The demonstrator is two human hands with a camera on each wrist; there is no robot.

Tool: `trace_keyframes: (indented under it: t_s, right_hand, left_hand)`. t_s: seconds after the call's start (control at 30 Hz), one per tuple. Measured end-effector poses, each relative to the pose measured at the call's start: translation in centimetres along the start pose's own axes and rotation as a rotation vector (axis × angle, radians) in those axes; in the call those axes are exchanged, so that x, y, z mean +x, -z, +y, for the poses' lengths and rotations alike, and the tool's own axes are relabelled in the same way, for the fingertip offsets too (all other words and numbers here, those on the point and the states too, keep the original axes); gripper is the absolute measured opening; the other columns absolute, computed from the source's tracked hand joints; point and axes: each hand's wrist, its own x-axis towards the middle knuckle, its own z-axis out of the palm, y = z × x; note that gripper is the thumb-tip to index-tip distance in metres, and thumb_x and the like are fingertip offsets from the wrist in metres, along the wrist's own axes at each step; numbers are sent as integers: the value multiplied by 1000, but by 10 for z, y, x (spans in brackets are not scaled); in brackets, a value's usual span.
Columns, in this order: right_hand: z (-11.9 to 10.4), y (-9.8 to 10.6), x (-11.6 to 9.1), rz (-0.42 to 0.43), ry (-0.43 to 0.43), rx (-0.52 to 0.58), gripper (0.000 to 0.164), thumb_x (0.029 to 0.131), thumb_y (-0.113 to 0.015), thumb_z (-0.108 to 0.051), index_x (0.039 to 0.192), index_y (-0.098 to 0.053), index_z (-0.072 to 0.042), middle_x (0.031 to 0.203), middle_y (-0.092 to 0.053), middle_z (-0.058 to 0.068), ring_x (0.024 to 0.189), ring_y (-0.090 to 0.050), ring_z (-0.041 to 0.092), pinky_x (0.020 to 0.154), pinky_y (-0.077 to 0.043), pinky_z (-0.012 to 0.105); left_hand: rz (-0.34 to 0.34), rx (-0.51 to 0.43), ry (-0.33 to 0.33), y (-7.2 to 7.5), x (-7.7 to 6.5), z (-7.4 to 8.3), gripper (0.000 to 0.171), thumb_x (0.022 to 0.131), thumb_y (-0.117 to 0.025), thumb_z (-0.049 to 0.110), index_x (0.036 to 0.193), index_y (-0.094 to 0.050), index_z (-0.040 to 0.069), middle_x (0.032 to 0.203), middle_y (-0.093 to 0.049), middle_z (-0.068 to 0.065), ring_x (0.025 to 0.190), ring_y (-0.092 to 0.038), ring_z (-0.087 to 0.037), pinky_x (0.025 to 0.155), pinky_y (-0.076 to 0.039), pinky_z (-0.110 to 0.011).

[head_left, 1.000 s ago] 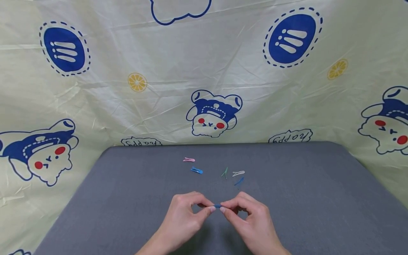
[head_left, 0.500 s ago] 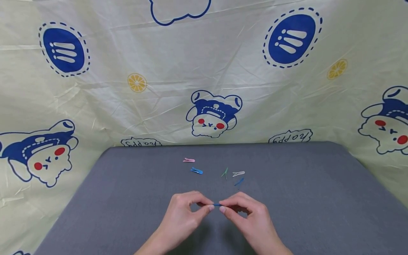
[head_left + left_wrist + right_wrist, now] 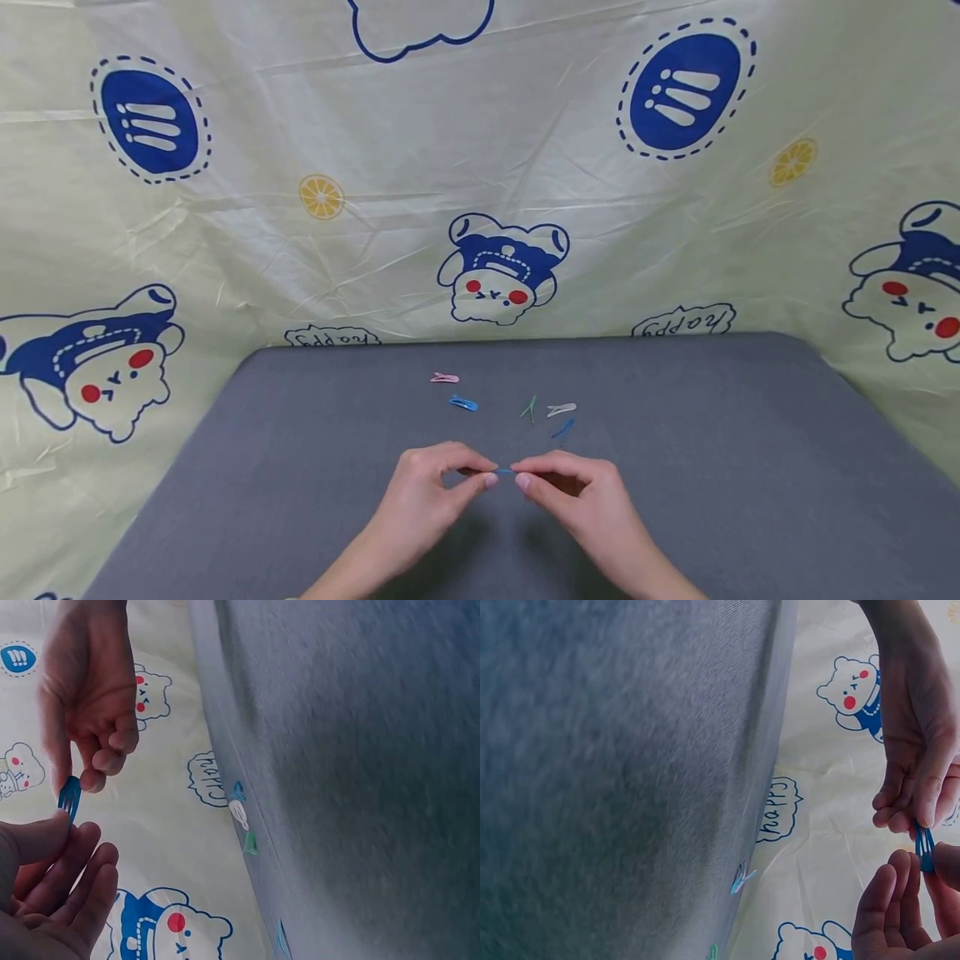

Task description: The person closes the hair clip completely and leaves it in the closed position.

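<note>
Between the two hands, over the near part of the table, is a small blue snap hair clip (image 3: 506, 472). My left hand (image 3: 429, 493) pinches one end of it between thumb and forefinger. The other end is pinched the same way by my right hand (image 3: 581, 495). Seen from the left wrist, the clip (image 3: 70, 798) shows narrow slits between its slim bars, and its ends disappear under the fingertips. In the right wrist view, the rounded wide end of the clip (image 3: 927, 859) lies at the right hand's fingers.
Farther back on the grey table (image 3: 300, 467) lie a pink hair clip (image 3: 445, 377), a blue clip (image 3: 463, 403), a green clip (image 3: 529, 409), a white clip (image 3: 561, 409) and a second blue clip (image 3: 562, 428). A printed cloth (image 3: 390, 150) hangs behind the table.
Both hands have moved slightly up and away from the body with the blue hair clip between them. The clip now looks thinner, seen more edge-on. The clips on the table stay put.
</note>
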Motion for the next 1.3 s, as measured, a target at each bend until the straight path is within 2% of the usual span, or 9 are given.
trace_keyframes:
  t_s: [0.1,0.37,0.67,0.83,0.97,1.3]
  right_hand:
    - [3,1,4,-5,29,-25,13,89,-75,-26,100,-77,-19,97,-73,0,88,-67,22,76,-55,31]
    - [9,-1,18,-21,72,-156,9,88,-75,-27,97,-77,-25,95,-72,-6,84,-65,16,74,-55,31]
    - [17,-3,36,-79,100,-291,9,88,-76,-24,95,-76,-29,90,-69,-13,79,-63,11,72,-54,29]
    - [21,-4,44,-126,85,-335,12,88,-76,-23,100,-75,-23,87,-69,-14,78,-64,9,71,-54,28]
    - [23,-6,50,-177,70,-353,13,87,-76,-19,101,-75,-20,86,-68,-13,77,-63,9,70,-54,27]
    - [31,-13,65,-285,83,-402,9,88,-74,-14,97,-75,-13,79,-66,-11,73,-60,10,63,-51,26]
  left_hand:
    - [-16,6,1,2,2,-4,10,83,-79,8,91,-77,14,87,-71,12,80,-64,-3,70,-52,-25]
    - [-64,56,79,7,7,-12,10,84,-78,7,92,-78,13,86,-70,15,80,-64,-3,72,-53,-29]
    - [-142,81,227,13,12,-23,3,86,-77,12,89,-76,13,79,-67,14,72,-59,-6,66,-52,-26]
    - [-168,72,276,14,14,-32,4,86,-77,13,90,-75,11,79,-67,13,74,-61,-8,68,-52,-26]
    - [-185,72,286,15,16,-40,4,86,-77,10,89,-75,12,79,-67,13,75,-61,-8,68,-53,-26]
    - [-232,136,258,19,16,-56,7,87,-75,6,89,-75,12,81,-68,10,72,-59,-6,65,-51,-25]
